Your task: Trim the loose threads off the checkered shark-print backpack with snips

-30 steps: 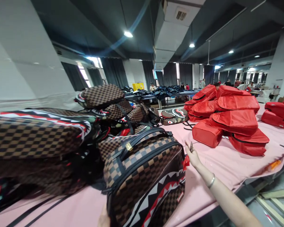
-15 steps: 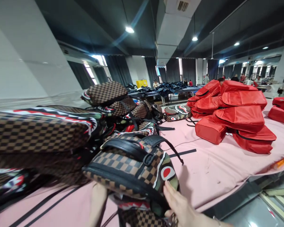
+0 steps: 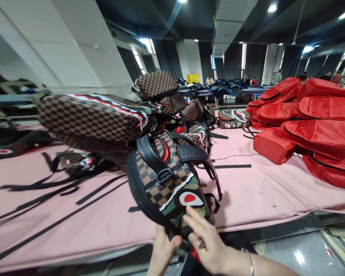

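Observation:
A backpack (image 3: 166,172) with brown-and-black checks, a camouflage panel and a red-and-white eye stands tilted at the near edge of the pink-covered table (image 3: 103,226). Its black top handle and straps face up and away from me. My left hand (image 3: 162,247) grips its lower edge, thumb in front, other fingers hidden behind the bag. My right hand (image 3: 208,243) holds the near side, fingertips just under the eye, lower fingers curled. A small gold-coloured thing shows at those fingers; I cannot tell whether it is a ring or a zip pull.
More checked bags (image 3: 94,117) are piled behind and to the left. Several red bags (image 3: 319,130) form a stack at right. Black straps (image 3: 54,226) lie across the table's left side. Beyond stand a yellow crate (image 3: 193,79), dark cloth (image 3: 227,86) and distant people.
The backpack has turned more upright, its eye side now facing me, and come nearer the table edge. My left hand has shifted to its bottom edge. The view has moved left and down.

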Demonstrator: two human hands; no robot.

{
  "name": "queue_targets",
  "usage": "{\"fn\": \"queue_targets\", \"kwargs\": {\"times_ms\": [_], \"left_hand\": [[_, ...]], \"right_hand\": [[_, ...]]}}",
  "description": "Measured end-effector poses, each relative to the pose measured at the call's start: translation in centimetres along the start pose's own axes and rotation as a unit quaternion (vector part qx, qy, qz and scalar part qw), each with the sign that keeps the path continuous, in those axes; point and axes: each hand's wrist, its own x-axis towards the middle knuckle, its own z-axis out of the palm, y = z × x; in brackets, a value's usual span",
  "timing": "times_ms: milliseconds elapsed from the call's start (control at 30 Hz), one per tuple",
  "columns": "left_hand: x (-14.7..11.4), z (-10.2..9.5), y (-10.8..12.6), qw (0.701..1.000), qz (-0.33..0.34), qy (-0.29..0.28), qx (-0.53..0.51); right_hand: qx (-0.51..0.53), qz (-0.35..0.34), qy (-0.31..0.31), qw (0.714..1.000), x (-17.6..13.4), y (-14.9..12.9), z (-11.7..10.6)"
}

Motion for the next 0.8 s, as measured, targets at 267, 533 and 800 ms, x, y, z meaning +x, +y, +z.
{"fn": "queue_targets", "kwargs": {"times_ms": [267,533,800], "left_hand": [[1.0,1.7,1.2,0.989,-0.082,0.016,0.124],[0.6,1.8,1.3,0.992,-0.092,-0.002,0.081],[-0.7,2.4,0.5,0.994,-0.079,-0.077,0.021]], "right_hand": [[-0.184,0.029,0.036,0.982,-2.8,4.4,-4.0],[-0.411,-0.028,-0.078,0.908,-2.2,6.1,-3.4],[-0.419,-0.038,-0.105,0.901,-2.0,6.9,-3.5]]}}
